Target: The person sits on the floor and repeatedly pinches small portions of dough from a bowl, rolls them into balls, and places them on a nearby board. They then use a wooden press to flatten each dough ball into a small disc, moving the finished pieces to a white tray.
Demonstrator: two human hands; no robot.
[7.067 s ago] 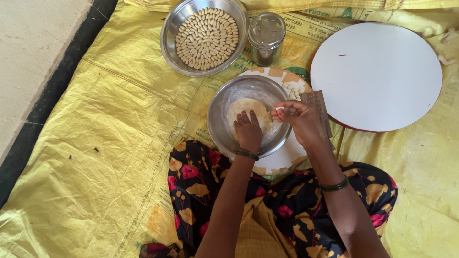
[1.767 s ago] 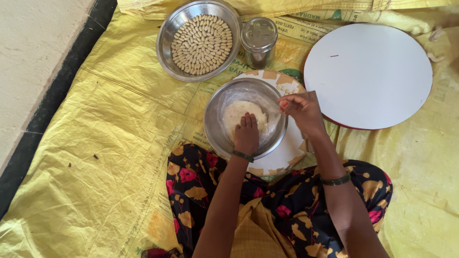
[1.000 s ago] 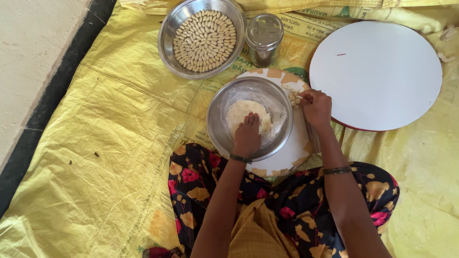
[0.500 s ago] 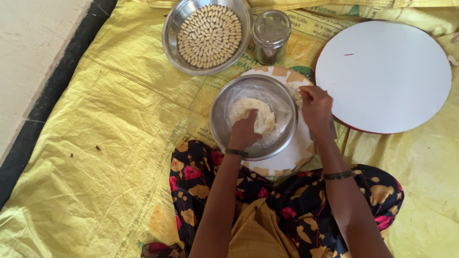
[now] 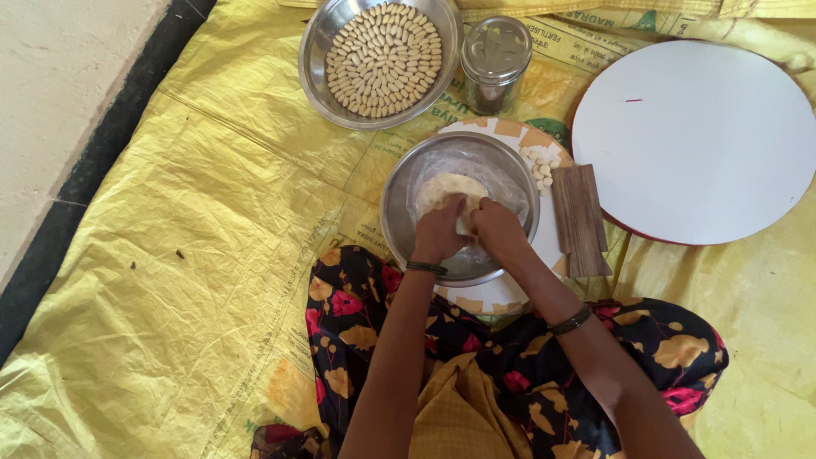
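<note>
A steel bowl (image 5: 405,223) sits on a round board in front of my knees and holds a pale lump of dough (image 5: 442,189) under clear plastic. My left hand (image 5: 440,229) rests on the dough with fingers curled into it. My right hand (image 5: 500,229) is beside it inside the bowl, pinching at the same lump. Several small shaped dough pieces (image 5: 542,167) lie on the board by the bowl's right rim, next to a ridged wooden paddle (image 5: 580,219).
A large steel dish (image 5: 316,59) at the top holds several shaped dough pieces in rings. A lidded steel tin (image 5: 495,61) stands beside it. A big white round board (image 5: 697,140) lies at the right. Yellow sheeting (image 5: 187,255) covers the floor; a dark strip runs at the left.
My right hand has left the board by the paddle and moved left into the bowl, joining my left hand on the dough. Small pieces now lie where it was.
</note>
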